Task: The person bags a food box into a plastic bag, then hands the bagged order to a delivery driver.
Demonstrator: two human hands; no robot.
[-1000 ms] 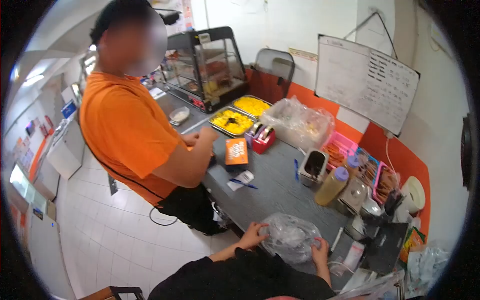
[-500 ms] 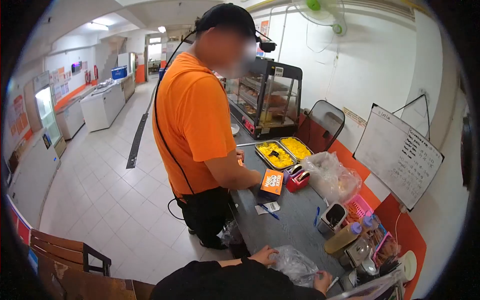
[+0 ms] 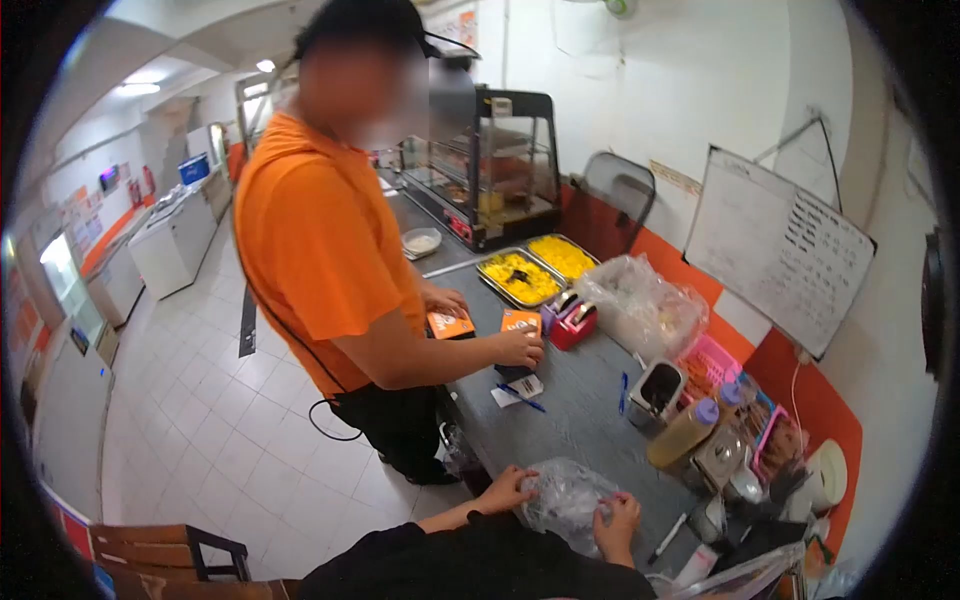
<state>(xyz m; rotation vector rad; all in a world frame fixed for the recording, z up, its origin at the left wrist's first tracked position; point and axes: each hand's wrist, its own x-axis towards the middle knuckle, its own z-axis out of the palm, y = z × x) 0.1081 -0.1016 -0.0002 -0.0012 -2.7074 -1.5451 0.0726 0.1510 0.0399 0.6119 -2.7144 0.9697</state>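
Note:
A clear plastic bag [image 3: 566,500] lies crumpled on the dark tabletop in front of me. My left hand [image 3: 508,489] grips its left edge, fingers bent against the plastic. On the other side, my right hand [image 3: 617,522] pinches the bag's right edge. Just right of that hand are a white marker [image 3: 668,538] and a small steel container [image 3: 709,520]. What is inside the bag, if anything, cannot be made out.
A co-worker in an orange shirt [image 3: 315,245] stands at the table, hands on two orange boxes [image 3: 520,321]. Beyond are trays of yellow food [image 3: 522,277], a red tape dispenser [image 3: 573,325] and a glass food warmer [image 3: 490,170]. Sauce bottles [image 3: 684,436] stand right.
My right hand has moved left and forward, closer to my left hand, bunching the bag. The co-worker's hands now rest on two separate boxes. The view has shifted.

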